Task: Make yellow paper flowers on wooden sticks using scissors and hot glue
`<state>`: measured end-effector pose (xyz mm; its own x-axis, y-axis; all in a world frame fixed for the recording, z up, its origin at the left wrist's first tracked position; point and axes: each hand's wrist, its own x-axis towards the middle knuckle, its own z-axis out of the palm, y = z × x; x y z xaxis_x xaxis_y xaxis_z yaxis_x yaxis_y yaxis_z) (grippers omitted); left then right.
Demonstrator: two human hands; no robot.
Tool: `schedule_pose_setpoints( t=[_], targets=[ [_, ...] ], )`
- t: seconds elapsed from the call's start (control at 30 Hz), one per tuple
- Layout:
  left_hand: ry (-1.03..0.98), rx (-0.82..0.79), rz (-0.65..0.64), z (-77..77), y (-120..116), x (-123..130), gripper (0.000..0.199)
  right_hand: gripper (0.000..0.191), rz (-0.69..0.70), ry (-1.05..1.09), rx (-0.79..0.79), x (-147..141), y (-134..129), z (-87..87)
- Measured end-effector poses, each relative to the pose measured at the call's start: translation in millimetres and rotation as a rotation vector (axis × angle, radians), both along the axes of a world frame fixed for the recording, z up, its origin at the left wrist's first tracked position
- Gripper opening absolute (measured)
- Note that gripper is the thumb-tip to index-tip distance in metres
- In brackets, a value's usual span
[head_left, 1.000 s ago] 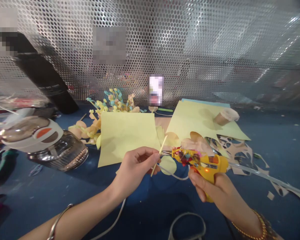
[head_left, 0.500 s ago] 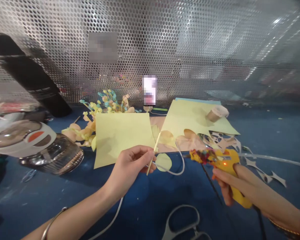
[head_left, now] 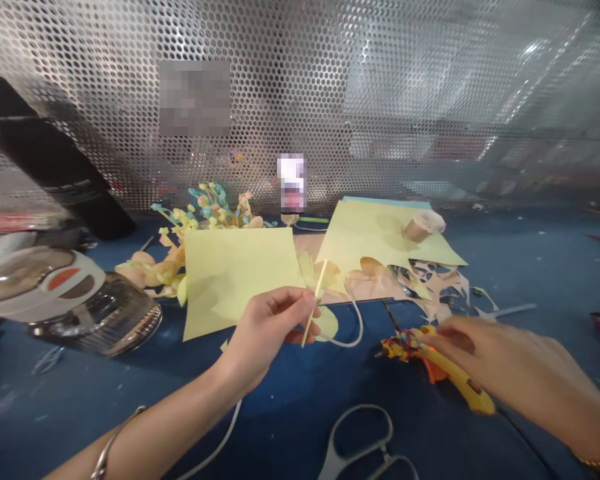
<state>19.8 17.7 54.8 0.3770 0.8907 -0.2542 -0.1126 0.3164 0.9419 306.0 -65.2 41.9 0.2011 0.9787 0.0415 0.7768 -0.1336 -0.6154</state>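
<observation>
A thin, pale yellow rolled paper stick [head_left: 321,287] is pinched between the thumb and fingers of my left hand [head_left: 275,323]. It stands tilted above the blue table, with a round yellow paper piece [head_left: 329,323] just behind it. My right hand [head_left: 495,363] has its thumb and fingers closed at the rear of a yellow hot glue gun [head_left: 460,383]. The gun lies low on its side at the table, its nozzle end crusted with coloured glue and pointing left. Its far side is hidden under my fingers.
Yellow paper sheets [head_left: 235,267] lie ahead, with a tape roll [head_left: 424,225] on the right stack. Paper flowers [head_left: 210,207], a glass jar [head_left: 95,313] and a black box [head_left: 55,160] are left. Scissors [head_left: 363,433] lie in front, paper scraps [head_left: 437,283] right. Perforated metal stands behind.
My right hand has lowered the glue gun and turned it onto its side, and my grip has moved to its rear. The left hand still holds the paper stick, nearly in place.
</observation>
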Motion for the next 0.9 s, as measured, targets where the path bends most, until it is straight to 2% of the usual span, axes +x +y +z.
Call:
schedule_pose_setpoints(
  t=[0.03, 0.07, 0.17, 0.3, 0.4, 0.5, 0.9],
  targets=[
    [-0.008, -0.005, -0.008, 0.0, 0, 0, 0.021, 0.022, 0.019, -0.113, 0.040, -13, 6, 9.1],
    [-0.017, -0.009, -0.016, -0.1, 0, 0, 0.021, 0.020, 0.073, -0.118, 0.095, -27, 14, 17.2],
    [-0.038, -0.010, -0.039, -1.1, -2, -2, 0.020, 0.022, 0.371, 0.227, 0.026, -72, 42, 29.1],
    [-0.046, -0.001, -0.059, -2.6, -3, -5, 0.022, 0.022, 0.492, 0.561, -0.014, -107, 76, 19.6],
    [-0.043, -0.004, -0.055, -3.7, -3, -6, 0.025, 0.023, 0.515, 0.762, -0.087, -114, 88, 10.3],
    [-0.043, -0.003, -0.051, -5.7, -2, -6, 0.025, 0.019, 0.518, 0.883, -0.107, -115, 89, 7.1],
    [-0.017, -0.008, -0.048, -9.8, -2, -5, 0.022, 0.011, 0.509, 0.928, -0.097, -115, 85, 5.8]
  ],
)
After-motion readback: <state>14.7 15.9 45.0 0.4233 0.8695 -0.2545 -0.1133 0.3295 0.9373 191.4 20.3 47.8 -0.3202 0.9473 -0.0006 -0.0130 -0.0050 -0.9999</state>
